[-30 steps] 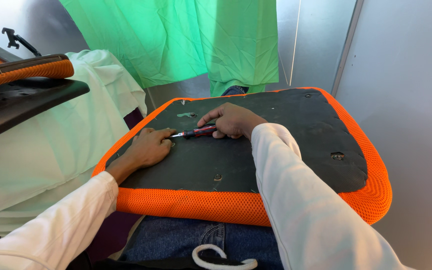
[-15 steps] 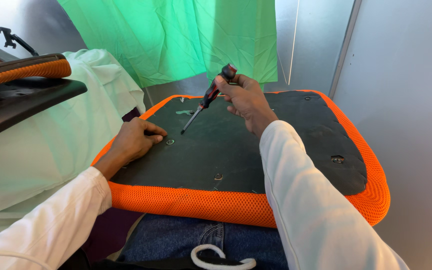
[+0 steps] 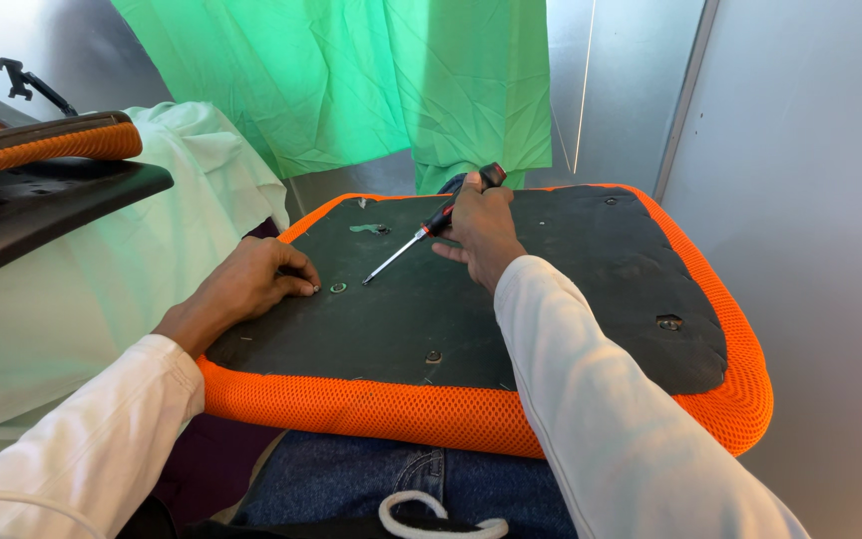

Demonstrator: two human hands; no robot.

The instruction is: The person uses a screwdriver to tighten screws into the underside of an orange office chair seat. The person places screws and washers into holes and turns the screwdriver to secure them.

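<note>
- Orange mesh wraps the rim of an upturned chair seat (image 3: 740, 399), whose black underside panel (image 3: 511, 309) faces up; the seat lies across the person's denim-clad lap (image 3: 351, 479), tilted a little away from them.
- Right hand (image 3: 481, 228) is clenched around the red-and-black handle of a screwdriver (image 3: 431, 228), its steel shaft slanting down and left so that the tip sits on or just above the panel, near a small metal screw insert (image 3: 337, 287).
- Left hand (image 3: 251, 284) lies palm down on the panel's left part, fingers curled, fingertips just beside that insert; it grasps nothing that I can see and seems to brace the seat.
- Judged by its look, the screwdriver is light and stiff, and its ribbed handle should give a sure hold; the full fist round the handle, as now, suits turning force, while the thin shaft is a poor place to grip.
- Smooth panel and narrow tip mean the blade could skid off a screw head if pushed at such a slant.
- Seat itself looks rigid at the panel but padded and yielding at the mesh border; broad and resting only on the legs, it may rock, so a flat hand on the hard panel likely steadies it better than a pinch of the soft edge.
- More inserts dot the panel: one near the front edge (image 3: 433, 356), another at the right (image 3: 668, 322).
- Green cloth (image 3: 351, 80) hangs behind, and a second orange-edged chair part (image 3: 42, 150) lies over pale fabric (image 3: 102, 289) at the left.
</note>
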